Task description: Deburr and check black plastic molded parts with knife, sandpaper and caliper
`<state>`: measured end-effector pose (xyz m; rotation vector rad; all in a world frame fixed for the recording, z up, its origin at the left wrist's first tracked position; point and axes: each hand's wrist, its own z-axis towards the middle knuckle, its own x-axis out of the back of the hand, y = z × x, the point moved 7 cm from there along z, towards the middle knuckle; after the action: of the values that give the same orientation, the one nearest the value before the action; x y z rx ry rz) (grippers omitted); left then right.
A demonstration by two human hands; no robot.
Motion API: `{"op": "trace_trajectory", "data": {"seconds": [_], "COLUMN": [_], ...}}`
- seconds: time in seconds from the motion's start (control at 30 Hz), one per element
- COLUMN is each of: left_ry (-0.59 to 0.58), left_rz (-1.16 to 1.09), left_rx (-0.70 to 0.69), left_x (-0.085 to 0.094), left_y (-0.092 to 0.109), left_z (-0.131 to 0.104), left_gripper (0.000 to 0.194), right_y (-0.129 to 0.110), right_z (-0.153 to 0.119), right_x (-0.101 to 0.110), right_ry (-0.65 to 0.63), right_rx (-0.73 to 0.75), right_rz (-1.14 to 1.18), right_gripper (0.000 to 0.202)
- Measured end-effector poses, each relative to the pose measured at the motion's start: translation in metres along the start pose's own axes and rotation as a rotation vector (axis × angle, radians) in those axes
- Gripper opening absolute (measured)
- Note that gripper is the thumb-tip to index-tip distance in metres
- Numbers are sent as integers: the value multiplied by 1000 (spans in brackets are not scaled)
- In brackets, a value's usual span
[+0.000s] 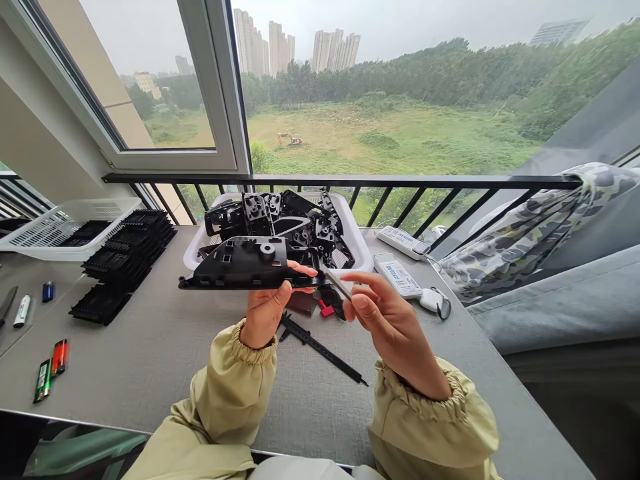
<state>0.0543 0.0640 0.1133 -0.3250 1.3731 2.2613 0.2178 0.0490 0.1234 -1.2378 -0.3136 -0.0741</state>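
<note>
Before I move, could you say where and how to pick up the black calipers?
Probably mid-bar on the calipers, pinched across from above, from the near side: the narrow bar lies flat and uncovered, its jaw end nearer the left hand.

Head camera faces forward and down over both hands [389, 319].

Matt black plastic was seen on the held part [240, 263] at the centre of the frame, its face smooth between cut openings. The bench [210, 373] was covered in a matt grey surface with a fine, cloth-like texture. Smooth white plastic was shown by the tub [361, 250] behind. Khaki cloth, gathered and creased, was seen on the sleeves [235, 393] at lower centre. A glossy finish was borne by the red lighter [60, 357] at lower left.
</note>
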Motion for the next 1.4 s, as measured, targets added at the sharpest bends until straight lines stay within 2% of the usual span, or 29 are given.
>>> {"op": "trace_trajectory", "data": {"seconds": [0.1,0.27,0.37,0.6,0.83,0.93,1.13,1.33,1.4], "left_ry": [31,54,40,190,179,167,116,86,77], "left_rz": [-42,-7,-10,87,178,258,539,484,506], "left_rx": [74,152,162,197,24,-44,-199,-208,-220], "left_x": [-1,0,-1,5,10,11,5,4,2], "left_y": [-6,-12,-14,-16,-5,0,10,8,9], "left_z": [0,-1,-2,-1,0,-1,-5,-4,-3], "left_gripper": [21,22,26,26,35,39,42,39,39], "right_y": [0,0,0,-1,-5,-10,-13,-9,-10], "right_z": [2,5,5,8,6,3,1,1,0], "right_x": [-11,-21,-20,-20,4,3,-13,-3,-5], "right_ry": [4,3,12,11,176,151,49,137,108], "right_rx": [39,71,74,116,88,101,121,78,92], "right_rz": [152,210,192,23,-248,-367,-464,-505,-487], "right_gripper": [54,47,42,39,37,35,37,37,37]}}
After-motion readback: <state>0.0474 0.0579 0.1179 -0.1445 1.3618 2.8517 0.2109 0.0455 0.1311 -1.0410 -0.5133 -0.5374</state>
